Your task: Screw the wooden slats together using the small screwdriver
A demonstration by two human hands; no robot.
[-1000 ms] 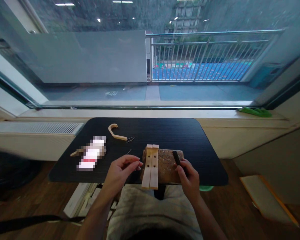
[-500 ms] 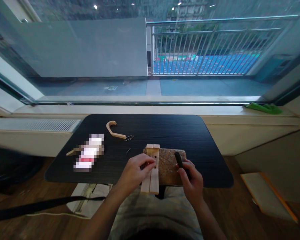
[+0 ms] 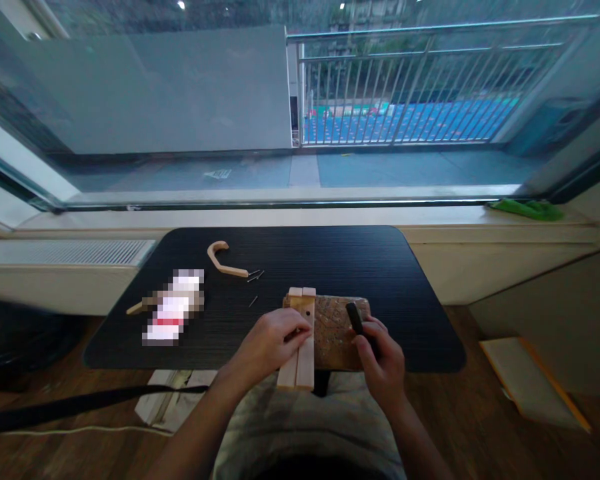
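Two pale wooden strips [image 3: 305,370] lie side by side across a worn brown board [image 3: 333,343] at the table's near edge. Each strip has a raised block at its far end, and a dark hole shows in the right one. My left hand [image 3: 277,339] rests over the strips, thumb and fingertips pinched together above the right strip; whatever sits between them is too small to make out. My right hand [image 3: 383,353] is closed around a black stick-like handle [image 3: 354,319] at the board's right side. The handle's other end is hidden in the hand.
On the black table [image 3: 300,250] lie a curved wooden hook [image 3: 230,270], several nails [image 3: 256,275] and a lone nail [image 3: 253,301]. A blurred white-and-red item [image 3: 167,310] is at the left, over a wooden piece [image 3: 135,309]. A window sill with a green cloth [image 3: 527,209] runs behind.
The view has shifted slightly. My left fingertips have moved a little nearer me along the strip, over the lower hole. My right hand keeps its grip on the black handle.
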